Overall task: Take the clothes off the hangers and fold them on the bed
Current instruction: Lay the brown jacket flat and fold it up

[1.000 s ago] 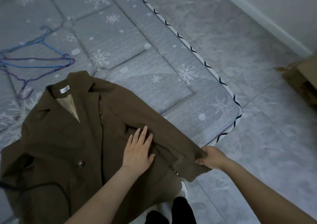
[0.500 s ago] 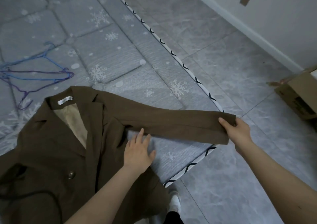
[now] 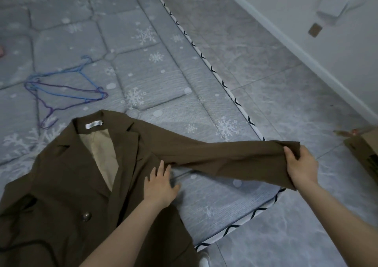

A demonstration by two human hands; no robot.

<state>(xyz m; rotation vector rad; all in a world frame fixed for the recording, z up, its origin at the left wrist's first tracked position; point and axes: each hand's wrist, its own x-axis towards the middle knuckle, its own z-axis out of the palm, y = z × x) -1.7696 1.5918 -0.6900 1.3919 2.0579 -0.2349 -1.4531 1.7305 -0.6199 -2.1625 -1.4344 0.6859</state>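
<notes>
Snowflake mattress [image 3: 143, 66], grey tile floor [image 3: 276, 95]; left grip [image 3: 159, 187] flat on coat [image 3: 67, 176], right grip [image 3: 300, 164] grasping sleeve [image 3: 225, 156].

You have a single view here, the head camera, worn on your own head and looking forward and steeply down. It sits close above the near corner of the bed [image 3: 143, 66], so the mattress fills the left and centre while the tiled floor [image 3: 286, 103] runs along the right, up to the wall's skirting at the top right. The wide lens bends the mattress edge into a curve. Your left hand [image 3: 160, 189] and right hand [image 3: 301, 167] both enter from the bottom edge, forearms reaching up into the frame, near the lens. With only one camera, no second view overlaps this one.
</notes>
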